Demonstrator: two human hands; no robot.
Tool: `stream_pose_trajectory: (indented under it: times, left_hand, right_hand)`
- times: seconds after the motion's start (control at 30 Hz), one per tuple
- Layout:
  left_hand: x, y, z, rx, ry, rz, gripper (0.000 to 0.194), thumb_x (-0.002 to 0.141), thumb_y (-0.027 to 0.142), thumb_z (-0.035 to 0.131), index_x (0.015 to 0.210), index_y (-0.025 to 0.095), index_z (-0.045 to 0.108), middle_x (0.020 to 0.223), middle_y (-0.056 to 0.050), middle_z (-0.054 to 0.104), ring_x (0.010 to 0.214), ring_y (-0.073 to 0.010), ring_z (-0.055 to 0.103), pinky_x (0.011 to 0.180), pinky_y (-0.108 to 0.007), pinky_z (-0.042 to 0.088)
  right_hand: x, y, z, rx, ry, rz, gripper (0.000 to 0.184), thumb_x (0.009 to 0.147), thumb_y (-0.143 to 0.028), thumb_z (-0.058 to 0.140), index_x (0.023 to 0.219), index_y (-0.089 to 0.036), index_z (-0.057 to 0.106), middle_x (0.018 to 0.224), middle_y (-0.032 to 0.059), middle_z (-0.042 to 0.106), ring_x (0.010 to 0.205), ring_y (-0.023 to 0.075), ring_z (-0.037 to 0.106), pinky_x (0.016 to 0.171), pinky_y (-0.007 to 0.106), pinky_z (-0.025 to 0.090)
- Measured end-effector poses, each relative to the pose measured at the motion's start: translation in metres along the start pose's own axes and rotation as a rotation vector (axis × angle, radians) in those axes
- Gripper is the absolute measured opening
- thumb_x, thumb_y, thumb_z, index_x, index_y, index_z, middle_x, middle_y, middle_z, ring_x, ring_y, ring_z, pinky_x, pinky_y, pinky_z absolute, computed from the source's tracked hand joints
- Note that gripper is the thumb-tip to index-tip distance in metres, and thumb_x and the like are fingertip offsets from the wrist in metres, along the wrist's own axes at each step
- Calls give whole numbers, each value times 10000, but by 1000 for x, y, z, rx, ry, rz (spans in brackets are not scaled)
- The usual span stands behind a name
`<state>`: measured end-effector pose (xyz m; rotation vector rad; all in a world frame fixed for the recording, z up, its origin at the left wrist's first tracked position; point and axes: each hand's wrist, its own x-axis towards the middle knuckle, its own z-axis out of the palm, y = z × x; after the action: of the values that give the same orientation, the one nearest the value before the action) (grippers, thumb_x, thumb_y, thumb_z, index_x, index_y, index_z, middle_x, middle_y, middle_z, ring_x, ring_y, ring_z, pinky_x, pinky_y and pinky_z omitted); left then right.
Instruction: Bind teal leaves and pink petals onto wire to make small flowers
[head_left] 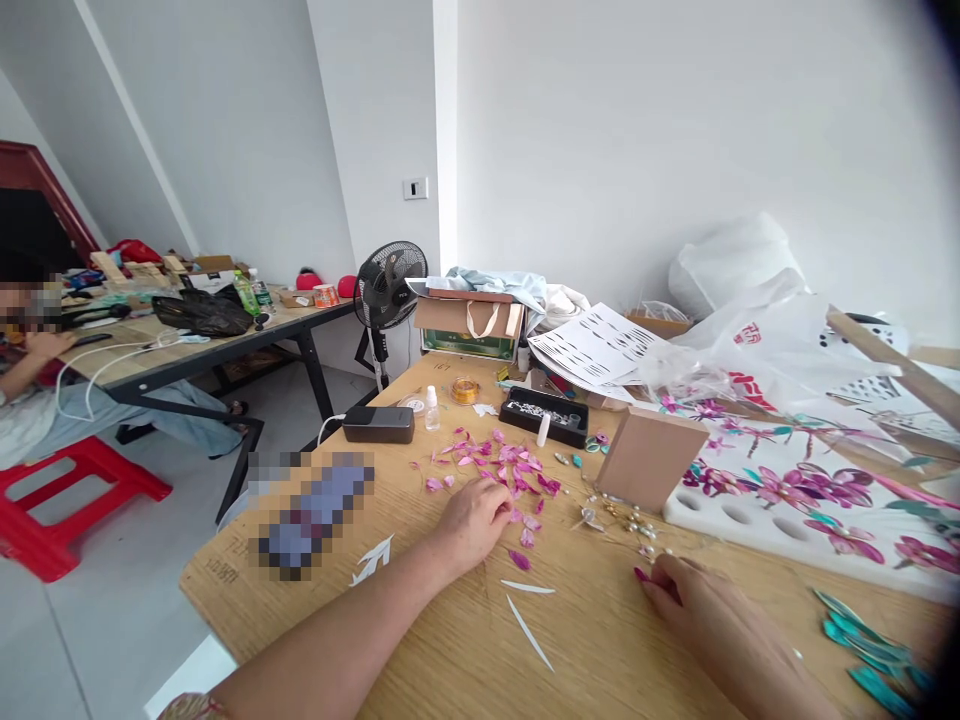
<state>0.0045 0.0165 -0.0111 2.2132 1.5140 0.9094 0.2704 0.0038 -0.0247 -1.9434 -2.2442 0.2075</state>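
Note:
My left hand point(474, 522) lies at the near edge of a scatter of pink petals point(491, 460), its fingers curled in; what is between the fingertips, if anything, is hidden. On the right, my right hand point(686, 588) is closed in a pinch, and a dark magenta petal point(640, 575) sticks out at its fingertips. Gold and pearl beads point(634, 522) lie just beyond that hand. A loose petal point(519, 560) and two white pointed strips point(529, 632) rest on the wood between my hands.
Behind the petals stand a black tray point(545, 417), a small bottle point(431, 408) and a black box point(379, 424). A brown block point(652, 457) stands beside white foam point(739, 515) bearing purple flowers. Teal petals point(870, 645) lie far right. Another person point(45, 370) sits at left.

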Motion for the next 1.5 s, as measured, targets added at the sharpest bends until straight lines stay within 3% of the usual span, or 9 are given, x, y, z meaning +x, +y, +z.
stream_pose_trajectory:
  times: [0.17,0.33,0.43,0.67,0.93,1.27,1.4,1.5]
  left_hand:
    - [4,1,-10,-182,195,-20,136,740,89,472,790,169,569,843,-31,567,811,-139,523,712,-241,410]
    - [11,-7,-21,-476,480,-132,123,795,173,446,875,164,539,893,-49,570,821,-132,540,719,-236,437]
    - [13,-12,-24,-597,570,-212,112,797,209,452,877,160,514,896,-50,572,813,-131,545,719,-239,442]
    - [9,-7,-13,-591,468,-170,155,784,163,452,918,161,529,859,-42,569,787,-123,543,716,-237,444]
    - [3,-2,-5,-552,377,-121,176,793,171,445,945,165,534,861,-46,567,781,-128,544,710,-241,454]
    - [-4,11,-4,-497,286,-75,187,776,161,444,928,172,552,863,-43,575,738,-124,544,664,-224,451]
    - [-4,14,-6,-492,263,-75,181,773,153,435,904,170,557,865,-43,579,762,-129,543,670,-218,443]
    - [-5,17,-6,-502,237,-69,165,780,173,444,897,168,559,859,-44,579,752,-130,541,661,-218,440]
  right_hand:
    - [1,1,0,-8,-31,-11,282,823,-353,358,606,-222,482,676,53,649,634,235,607,518,298,328]
    - [1,-1,-4,2,-85,26,290,826,-362,355,629,-221,515,734,72,664,698,258,617,563,324,362]
    - [1,-4,-8,21,-107,26,284,827,-358,355,656,-222,537,755,75,668,721,261,619,584,331,375]
    - [1,-4,-10,15,-138,48,282,840,-355,345,670,-225,528,780,76,666,766,266,619,599,333,384]
    - [-1,-3,-4,-15,-55,22,277,854,-330,326,675,-216,504,776,78,670,757,274,625,580,318,361]
    - [-7,-12,-24,-12,12,44,286,837,-342,344,616,-220,478,687,42,641,658,224,607,508,273,312]
    - [-7,9,-52,-13,93,145,241,805,-375,388,649,-241,513,701,44,646,637,219,594,523,285,339]
    - [-3,51,-71,5,191,299,209,776,-404,430,688,-269,562,638,43,646,535,194,570,489,287,339]
